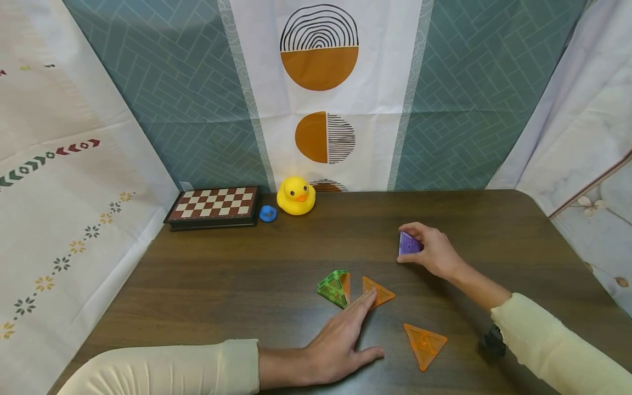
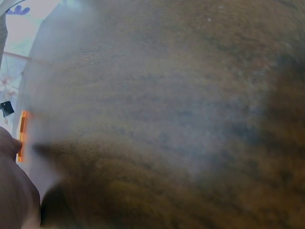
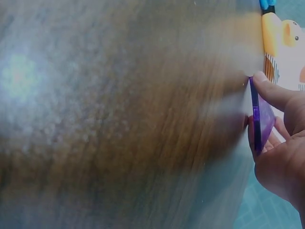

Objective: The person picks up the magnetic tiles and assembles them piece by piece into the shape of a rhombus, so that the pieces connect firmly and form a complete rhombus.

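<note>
The left hand (image 1: pixel 339 341) lies open, fingers extended toward one o'clock, thumb toward three; its fingertips meet an orange triangle (image 1: pixel 384 295). The right hand (image 1: pixel 435 253), its forearm entering from four o'clock, pinches a purple tile (image 1: pixel 408 245) between thumb and fingers. From the left hand, on the tabletop (image 1: pixel 222 285): green tile (image 1: pixel 332 289) at twelve, second orange triangle (image 1: pixel 425 345) at three, yellow duck (image 1: pixel 296 197) at eleven.

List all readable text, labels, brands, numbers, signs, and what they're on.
None readable in any view.
Back cloth: printed shapes only, no lettering seen.
Chessboard: any border marks too small to read.
Purple tile in the right hand: no legible marking.
</note>
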Demonstrator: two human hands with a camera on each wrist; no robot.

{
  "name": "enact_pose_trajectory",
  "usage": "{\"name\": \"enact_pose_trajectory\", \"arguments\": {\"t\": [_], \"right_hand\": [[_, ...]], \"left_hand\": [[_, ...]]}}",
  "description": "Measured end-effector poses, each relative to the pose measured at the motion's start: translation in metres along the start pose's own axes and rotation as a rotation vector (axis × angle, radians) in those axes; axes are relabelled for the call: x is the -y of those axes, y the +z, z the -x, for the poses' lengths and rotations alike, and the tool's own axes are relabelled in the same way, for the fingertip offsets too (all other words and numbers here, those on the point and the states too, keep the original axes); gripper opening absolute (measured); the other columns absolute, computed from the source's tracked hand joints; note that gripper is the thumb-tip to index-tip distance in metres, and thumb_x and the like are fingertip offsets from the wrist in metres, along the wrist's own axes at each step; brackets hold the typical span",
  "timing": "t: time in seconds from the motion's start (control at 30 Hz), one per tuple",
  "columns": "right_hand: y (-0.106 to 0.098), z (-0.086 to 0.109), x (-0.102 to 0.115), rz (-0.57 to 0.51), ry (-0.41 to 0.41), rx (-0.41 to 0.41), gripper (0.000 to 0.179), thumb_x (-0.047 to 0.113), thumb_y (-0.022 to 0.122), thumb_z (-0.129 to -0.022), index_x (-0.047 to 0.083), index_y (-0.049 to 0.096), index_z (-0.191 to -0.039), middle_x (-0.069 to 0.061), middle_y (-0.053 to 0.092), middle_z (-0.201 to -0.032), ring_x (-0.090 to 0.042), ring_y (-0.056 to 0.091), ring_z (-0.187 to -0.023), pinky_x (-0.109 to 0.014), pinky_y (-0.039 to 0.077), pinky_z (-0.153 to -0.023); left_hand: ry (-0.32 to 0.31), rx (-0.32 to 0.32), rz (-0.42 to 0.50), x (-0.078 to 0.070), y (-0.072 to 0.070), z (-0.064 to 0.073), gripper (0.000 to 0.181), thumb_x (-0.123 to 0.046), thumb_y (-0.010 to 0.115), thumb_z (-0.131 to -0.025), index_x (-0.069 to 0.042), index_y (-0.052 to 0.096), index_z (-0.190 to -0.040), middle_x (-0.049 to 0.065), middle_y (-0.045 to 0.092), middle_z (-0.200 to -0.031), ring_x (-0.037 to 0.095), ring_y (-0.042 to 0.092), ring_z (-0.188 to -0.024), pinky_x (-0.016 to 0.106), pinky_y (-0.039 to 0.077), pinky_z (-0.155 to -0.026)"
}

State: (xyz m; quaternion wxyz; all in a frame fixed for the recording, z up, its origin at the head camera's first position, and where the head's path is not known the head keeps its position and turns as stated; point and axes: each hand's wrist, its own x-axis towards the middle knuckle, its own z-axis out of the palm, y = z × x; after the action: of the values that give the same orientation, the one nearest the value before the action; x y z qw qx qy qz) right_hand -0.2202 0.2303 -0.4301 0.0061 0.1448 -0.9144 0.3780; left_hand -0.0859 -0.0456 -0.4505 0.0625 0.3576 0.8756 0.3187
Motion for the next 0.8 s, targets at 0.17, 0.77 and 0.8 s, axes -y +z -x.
{"name": "enact_pose_trajectory", "arguments": {"t": [0.17, 0.77, 0.8], "right_hand": [[-0.003, 0.0, -0.003, -0.029, -0.008, -0.002, 0.059, 0.004, 0.087, -0.088, -0.004, 0.061, -0.14, -0.023, 0.071, -0.118, -0.043, 0.069, -0.108, -0.06, 0.056, -0.096], [0.002, 0.011, 0.006, -0.094, 0.016, -0.053, 0.028, -0.002, 0.069, -0.101, -0.004, 0.072, -0.129, -0.025, 0.075, -0.117, -0.043, 0.073, -0.11, -0.04, 0.063, -0.085], [0.002, 0.012, 0.007, -0.1, 0.016, -0.049, 0.027, -0.002, 0.069, -0.102, -0.004, 0.072, -0.129, -0.025, 0.075, -0.119, -0.043, 0.073, -0.111, -0.039, 0.063, -0.085]], "left_hand": [[-0.002, 0.004, -0.018, -0.001, 0.0, 0.001, 0.094, -0.037, 0.076, -0.101, -0.004, 0.019, -0.169, 0.011, 0.026, -0.174, 0.023, 0.03, -0.157, 0.044, 0.034, -0.124], [0.006, -0.001, -0.028, 0.001, 0.002, 0.001, 0.095, -0.034, 0.077, -0.1, -0.004, 0.018, -0.169, 0.011, 0.024, -0.174, 0.023, 0.028, -0.158, 0.043, 0.033, -0.124], [0.007, -0.001, -0.028, 0.001, 0.002, 0.001, 0.095, -0.033, 0.077, -0.1, -0.004, 0.018, -0.169, 0.011, 0.024, -0.174, 0.024, 0.028, -0.158, 0.044, 0.033, -0.124]]}}
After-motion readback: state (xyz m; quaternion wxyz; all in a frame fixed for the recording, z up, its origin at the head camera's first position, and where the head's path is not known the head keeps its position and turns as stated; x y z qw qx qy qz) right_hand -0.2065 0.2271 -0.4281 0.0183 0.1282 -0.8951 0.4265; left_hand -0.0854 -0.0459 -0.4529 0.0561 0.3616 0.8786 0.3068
